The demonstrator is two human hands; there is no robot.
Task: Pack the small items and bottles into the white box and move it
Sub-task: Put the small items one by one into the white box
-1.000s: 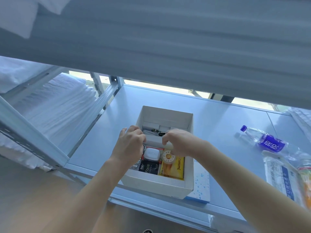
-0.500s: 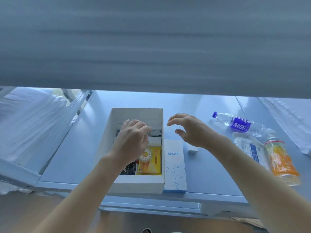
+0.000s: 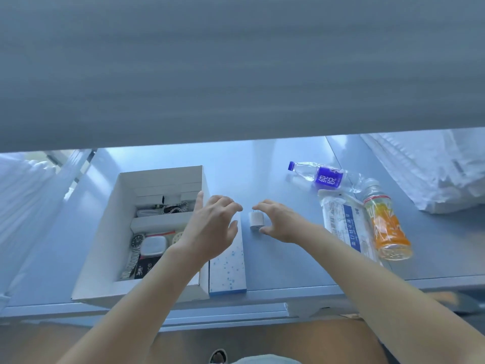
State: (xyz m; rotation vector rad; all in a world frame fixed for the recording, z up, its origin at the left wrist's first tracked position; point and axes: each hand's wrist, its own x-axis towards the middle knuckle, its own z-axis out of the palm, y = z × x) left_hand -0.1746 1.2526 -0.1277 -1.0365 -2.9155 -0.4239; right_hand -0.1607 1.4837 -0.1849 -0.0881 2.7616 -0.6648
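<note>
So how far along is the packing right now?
Done: watch, chain and small cases lie in the white box. In hand: right hand reaches for the charger plug; left hand hovers open. Left: water bottle, juice bottle, packet, moving the box.

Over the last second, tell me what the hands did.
Both hands left the white box. The right hand moved right and now brackets the white charger, not yet gripping. The left hand followed, open. Bottles stayed put.
</note>
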